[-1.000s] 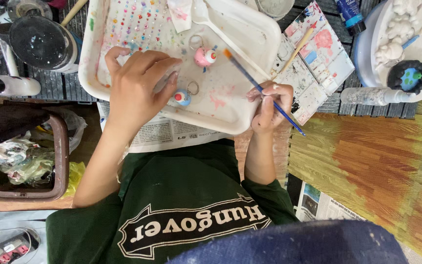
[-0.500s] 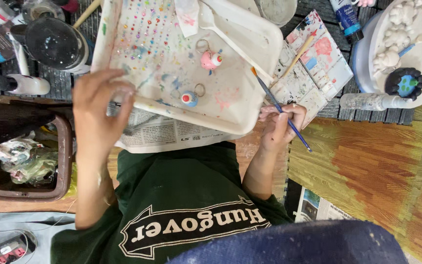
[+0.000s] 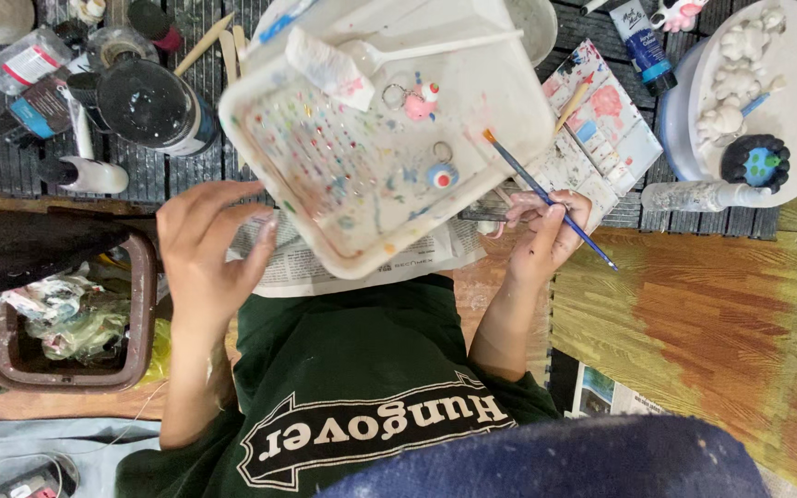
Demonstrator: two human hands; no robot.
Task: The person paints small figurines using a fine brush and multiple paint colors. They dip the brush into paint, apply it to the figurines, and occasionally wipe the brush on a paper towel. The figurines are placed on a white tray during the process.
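Dark slatted matting carries the work area; wood-grain floor [image 3: 694, 314] lies to one side.

1. Tray [image 3: 509, 138]: white, paint-speckled, rests on newspaper [image 3: 417, 258] in front of the person. Two small keyring figures sit in it: pink one [image 3: 420, 103] toward the far edge, blue one [image 3: 442, 175] nearer centre.
2. Right hand [image 3: 551, 235]: fingers pinched on the brush [image 3: 546, 198], approx. mid-handle. Brush long axis runs diagonally; orange bristle tip points up toward the tray rim, blue handle end trails down past the hand. Tip is near the blue figure but apart from it, just outside the tray wall.
3. Left hand [image 3: 205, 249]: holds nothing, fingers loosely spread and curled, at the tray's other side, fingertips just beside the rim. No contact confirmed.
4. Key relation: blue figure lies between both hands, closer to the brush tip than to the left hand. Right hand is the nearer one.
5. Change vs. 0.5 s earlier: left hand has dropped lower and drawn nearer the tray corner. Brush tip has swung closer to the tray rim. Figures unmoved w.r.t. the tray.
6. Nearby: dark jar [image 3: 149, 106], bin [image 3: 66, 314], paint tube [image 3: 638, 37].
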